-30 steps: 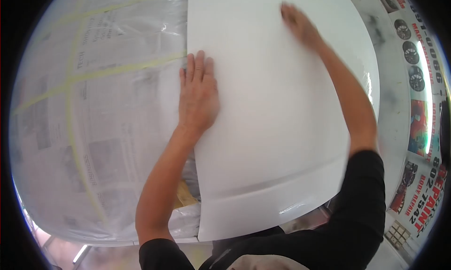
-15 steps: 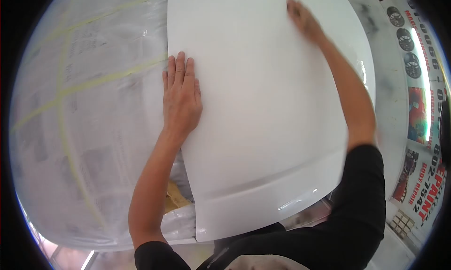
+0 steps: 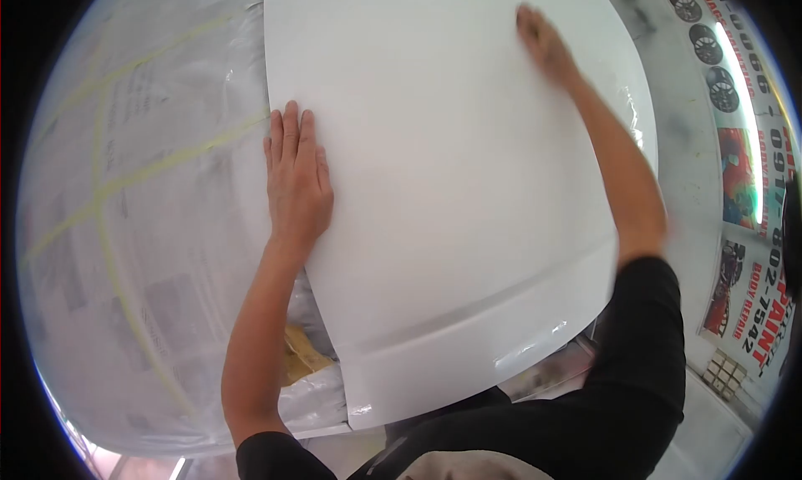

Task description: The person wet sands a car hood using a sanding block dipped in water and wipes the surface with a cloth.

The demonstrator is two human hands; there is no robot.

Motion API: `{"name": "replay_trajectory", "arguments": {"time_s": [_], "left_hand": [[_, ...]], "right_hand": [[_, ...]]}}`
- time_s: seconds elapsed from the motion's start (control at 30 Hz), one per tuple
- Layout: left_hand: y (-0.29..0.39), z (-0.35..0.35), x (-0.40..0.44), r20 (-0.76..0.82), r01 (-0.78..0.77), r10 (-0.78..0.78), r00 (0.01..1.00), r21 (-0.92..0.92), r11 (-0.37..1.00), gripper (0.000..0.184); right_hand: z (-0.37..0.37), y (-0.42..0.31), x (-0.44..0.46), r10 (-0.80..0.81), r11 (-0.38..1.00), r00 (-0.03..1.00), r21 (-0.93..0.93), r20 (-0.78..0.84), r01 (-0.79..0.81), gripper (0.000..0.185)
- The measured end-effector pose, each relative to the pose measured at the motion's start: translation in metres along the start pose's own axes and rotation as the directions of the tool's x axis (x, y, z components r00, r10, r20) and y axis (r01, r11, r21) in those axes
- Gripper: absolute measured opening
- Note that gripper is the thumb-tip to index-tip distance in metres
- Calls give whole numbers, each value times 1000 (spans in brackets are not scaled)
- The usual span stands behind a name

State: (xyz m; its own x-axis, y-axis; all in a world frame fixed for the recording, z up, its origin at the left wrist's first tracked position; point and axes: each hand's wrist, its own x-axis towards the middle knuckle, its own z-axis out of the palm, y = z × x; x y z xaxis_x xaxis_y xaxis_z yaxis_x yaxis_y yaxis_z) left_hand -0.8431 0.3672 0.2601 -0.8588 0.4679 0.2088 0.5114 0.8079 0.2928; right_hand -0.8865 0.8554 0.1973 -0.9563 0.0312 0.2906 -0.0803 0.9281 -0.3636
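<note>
A glossy white car hood (image 3: 434,204) fills the middle of the view. My left hand (image 3: 299,187) lies flat on its left edge, fingers stretched forward and holding nothing. Farther up and to the right, my right hand (image 3: 545,47) is at the hood's surface with its fingers curled together. Motion blurs this hand, and whatever may be under or between the fingers cannot be made out. Clear plastic sheeting (image 3: 175,254) with yellow tape strips (image 3: 175,160) borders the hood on the left, close beside my left hand.
Brown masking paper (image 3: 302,356) shows near the hood's lower left corner. The hood's curved front edge faces my body. To the right are a grey floor (image 3: 687,158), a printed banner (image 3: 739,292) with wheel pictures, and a small block of pale squares (image 3: 723,375).
The view has shifted slightly, so the hood and my left hand appear farther left. My left hand keeps its place on the edge. My right hand has moved a little relative to the hood.
</note>
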Motion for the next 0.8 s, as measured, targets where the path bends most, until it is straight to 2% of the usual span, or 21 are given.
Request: {"name": "replay_trajectory", "arguments": {"time_s": [0.03, 0.1, 0.13, 0.17, 0.2, 0.23, 0.3, 0.33, 0.4, 0.43, 0.47, 0.5, 0.53, 0.6, 0.67, 0.73, 0.77, 0.8], "left_hand": [[0, 2, 1, -6, 0, 0, 1000, -9, 1000, 49], [-1, 0, -2, 7, -10, 10, 1000, 11, 1000, 49], [-2, 3, -3, 10, -13, 12, 1000, 22, 1000, 49], [-3, 4, 1, -5, -14, 14, 1000, 31, 999, 49], [-2, 4, 2, -21, -21, 21, 1000, 19, 1000, 48], [-2, 4, 2, -31, -31, 31, 999, 9, 999, 47], [-4, 5, 0, -44, -36, 36, 998, -4, 999, 47], [-3, 4, 1, -49, -36, 35, 998, -6, 999, 47], [-2, 4, -2, -50, -41, 40, 998, -9, 999, 47], [-3, 4, 1, -60, -40, 40, 997, -5, 999, 47], [-4, 4, 1, -62, -42, 42, 997, -2, 999, 47], [-6, 4, -1, -65, -36, 36, 997, 10, 999, 47], [-6, 5, 2, -76, -30, 31, 997, 18, 999, 47], [-2, 6, 0, -76, -41, 42, 996, 22, 999, 47], [-6, 9, 0, -102, -46, 48, 994, 17, 999, 47], [-4, 10, 1, -111, -52, 52, 993, 3, 999, 47], [-8, 11, 0, -113, -46, 46, 992, 6, 999, 47], [-10, 10, -1, -118, -50, 49, 992, -6, 999, 46]], "right_hand": [[1, 10, 52, 160, 987, 986, -5, -40, -160, 52], [44, 46, 74, 21, 945, 978, -316, -209, -88, 50], [31, 9, 48, 138, 960, 990, -245, -16, -138, 50], [7, -42, 17, 228, 962, 958, -191, 172, -195, 52], [35, -39, -52, -245, 909, 968, -360, -57, 209, 52], [12, -83, -119, -178, 977, 981, -105, 76, 186, 64], [-24, -170, -230, -166, 981, 918, -30, 361, 190, 71], [-50, -208, -247, -188, 982, 904, 102, 385, 161, 70], [-27, -166, -202, -361, 929, 852, 65, 379, 365, 68], [-8, -150, -140, -305, 919, 830, -86, 467, 386, 63], [12, -132, -72, -391, 912, 876, -9, 282, 410, 56], [35, -121, -10, -407, 912, 913, -35, 38, 408, 51], [38, -127, 36, -287, 957, 956, -18, 53, 288, 53], [52, -146, 54, -136, 981, 990, -141, -28, 131, 54], [50, -172, -4, -196, 956, 975, -200, 104, 214, 55], [24, -213, -129, -297, 952, 943, -28, 152, 304, 63], [-20, -265, -172, -163, 958, 831, -115, 532, 261, 66], [-15, -266, -249, -371, 925, 842, 80, 392, 370, 65]]}}
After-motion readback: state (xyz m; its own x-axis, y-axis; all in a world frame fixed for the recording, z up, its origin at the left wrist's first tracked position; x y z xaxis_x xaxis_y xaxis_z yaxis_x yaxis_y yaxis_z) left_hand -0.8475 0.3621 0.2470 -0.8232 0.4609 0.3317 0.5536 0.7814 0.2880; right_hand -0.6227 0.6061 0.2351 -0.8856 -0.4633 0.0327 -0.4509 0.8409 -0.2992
